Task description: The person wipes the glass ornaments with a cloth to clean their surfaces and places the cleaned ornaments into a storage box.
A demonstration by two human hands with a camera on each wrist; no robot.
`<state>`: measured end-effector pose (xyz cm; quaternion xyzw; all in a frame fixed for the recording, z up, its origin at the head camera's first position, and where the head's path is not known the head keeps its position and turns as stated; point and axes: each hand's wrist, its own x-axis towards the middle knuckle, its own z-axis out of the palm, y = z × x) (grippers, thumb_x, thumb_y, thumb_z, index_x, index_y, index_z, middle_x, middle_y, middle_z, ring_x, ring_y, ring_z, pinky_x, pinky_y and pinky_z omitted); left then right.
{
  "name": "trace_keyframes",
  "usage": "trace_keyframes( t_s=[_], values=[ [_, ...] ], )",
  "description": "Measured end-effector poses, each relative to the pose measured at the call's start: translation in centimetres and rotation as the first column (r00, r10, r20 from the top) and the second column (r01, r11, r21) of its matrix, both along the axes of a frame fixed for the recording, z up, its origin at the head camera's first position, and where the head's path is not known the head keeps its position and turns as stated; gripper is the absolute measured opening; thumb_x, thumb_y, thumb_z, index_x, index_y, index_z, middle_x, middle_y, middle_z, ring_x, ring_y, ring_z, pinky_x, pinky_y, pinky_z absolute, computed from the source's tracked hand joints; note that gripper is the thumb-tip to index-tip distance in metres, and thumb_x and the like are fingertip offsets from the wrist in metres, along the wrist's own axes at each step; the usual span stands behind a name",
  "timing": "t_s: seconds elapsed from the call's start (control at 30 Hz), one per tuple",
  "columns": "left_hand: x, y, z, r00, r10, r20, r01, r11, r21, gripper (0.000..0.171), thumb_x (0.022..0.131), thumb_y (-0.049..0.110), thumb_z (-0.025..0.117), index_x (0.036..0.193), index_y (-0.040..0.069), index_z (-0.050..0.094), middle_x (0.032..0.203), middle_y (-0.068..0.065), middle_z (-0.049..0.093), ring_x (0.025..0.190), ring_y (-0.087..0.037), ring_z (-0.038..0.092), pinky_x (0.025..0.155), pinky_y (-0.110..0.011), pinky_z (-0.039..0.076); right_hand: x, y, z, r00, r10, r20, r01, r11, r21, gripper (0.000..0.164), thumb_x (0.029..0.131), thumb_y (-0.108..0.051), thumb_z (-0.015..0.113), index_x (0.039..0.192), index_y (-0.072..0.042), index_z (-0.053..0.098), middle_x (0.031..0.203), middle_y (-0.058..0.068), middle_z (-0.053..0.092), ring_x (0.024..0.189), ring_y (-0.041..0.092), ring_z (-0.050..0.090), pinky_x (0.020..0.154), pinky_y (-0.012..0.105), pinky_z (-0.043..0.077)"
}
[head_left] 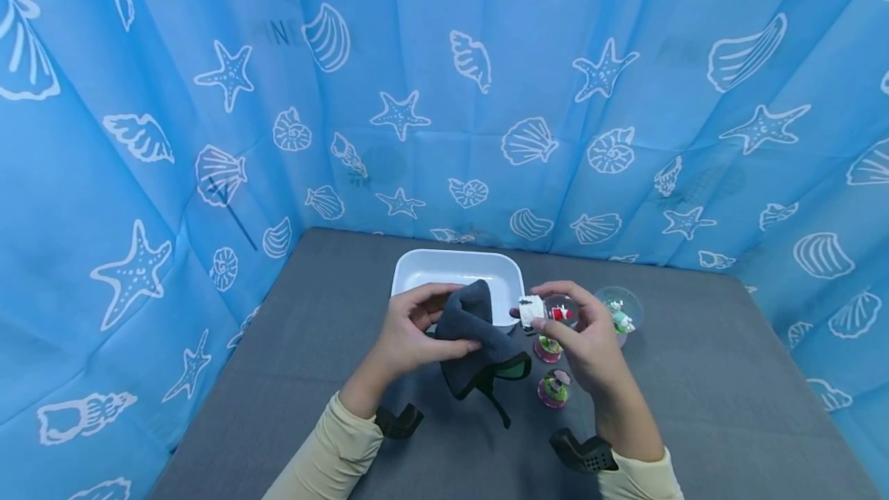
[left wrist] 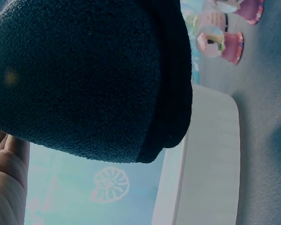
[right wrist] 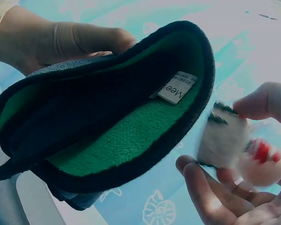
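Observation:
My left hand [head_left: 410, 338] grips a dark grey fleecy cloth mitt [head_left: 475, 326], its thumb across the near side. The opening faces down and toward me, and the right wrist view shows its green lining [right wrist: 112, 140], black trim and white label [right wrist: 178, 87]. A black loop [head_left: 497, 409] hangs from the edge. In my right hand [head_left: 590, 342] is a small snow globe [head_left: 533, 311], lying sideways between thumb and fingers. Its white base [right wrist: 223, 138] points toward the mitt, apart from it, and a red figure shows inside the ball.
A white basin [head_left: 458, 255] stands behind the mitt, partly hidden by it. Two small pink-based snow globes [head_left: 553, 390] stand on the grey table [head_left: 333, 292] below my right hand. A larger globe [head_left: 620, 313] is to its right. A blue shell-patterned curtain [head_left: 444, 160] surrounds the table.

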<state>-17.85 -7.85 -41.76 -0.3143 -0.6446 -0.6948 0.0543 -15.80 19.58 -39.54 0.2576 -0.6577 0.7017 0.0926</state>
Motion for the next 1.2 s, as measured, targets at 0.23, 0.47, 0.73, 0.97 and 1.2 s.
trace_keyframes(
  t_s=[0.23,0.47,0.73,0.97,1.2],
  values=[
    [0.01,0.17,-0.14,1.0,-0.021,0.0,0.021,1.0,-0.003,0.065,0.076,-0.006,0.092,0.135,0.002,0.068,0.13,-0.021,0.07,0.115,-0.022,0.073,0.097,-0.038,0.063,0.25,-0.01,0.33,0.999,-0.038,0.005,0.036,0.981,0.191,0.034,0.091,0.014,0.072,0.123,0.003,0.068,0.114,-0.001,0.072,0.082,0.013,0.07,0.066,0.026,0.063],
    [0.07,0.24,-0.13,0.999,-0.032,0.002,0.032,0.999,-0.009,0.066,0.075,-0.006,0.092,0.135,0.003,0.068,0.131,-0.02,0.071,0.116,-0.023,0.073,0.098,-0.039,0.063,0.45,-0.39,0.58,0.997,-0.073,0.004,0.07,0.969,0.237,0.038,0.087,0.012,0.077,0.121,-0.001,0.067,0.109,-0.001,0.071,0.074,0.01,0.063,0.052,0.025,0.053],
    [0.22,0.39,-0.13,0.999,-0.048,0.008,0.048,0.999,-0.023,0.065,0.075,-0.006,0.092,0.134,0.001,0.068,0.13,-0.022,0.071,0.116,-0.023,0.073,0.098,-0.038,0.063,0.71,-0.23,0.79,0.997,-0.07,0.024,0.062,0.97,0.235,0.034,0.085,0.013,0.078,0.113,-0.004,0.068,0.099,0.0,0.069,0.062,0.011,0.055,0.048,0.025,0.05],
    [0.18,0.27,-0.13,0.998,-0.059,-0.005,0.058,0.998,-0.013,0.068,0.073,-0.008,0.093,0.135,0.001,0.068,0.13,-0.022,0.07,0.116,-0.022,0.073,0.099,-0.04,0.062,0.58,-0.3,0.65,0.996,0.083,0.035,-0.088,0.981,0.171,0.032,0.087,0.017,0.073,0.116,0.005,0.066,0.105,0.001,0.07,0.075,0.01,0.06,0.059,0.022,0.058],
    [0.12,0.3,-0.23,0.997,-0.084,0.004,0.083,0.997,0.004,0.067,0.072,-0.01,0.091,0.134,-0.002,0.067,0.13,-0.025,0.069,0.115,-0.021,0.074,0.099,-0.04,0.062,0.58,-0.17,0.45,0.981,0.193,0.034,-0.196,0.969,0.148,0.035,0.09,0.02,0.061,0.125,0.012,0.062,0.116,0.002,0.068,0.086,0.008,0.066,0.07,0.026,0.063]
  ],
)
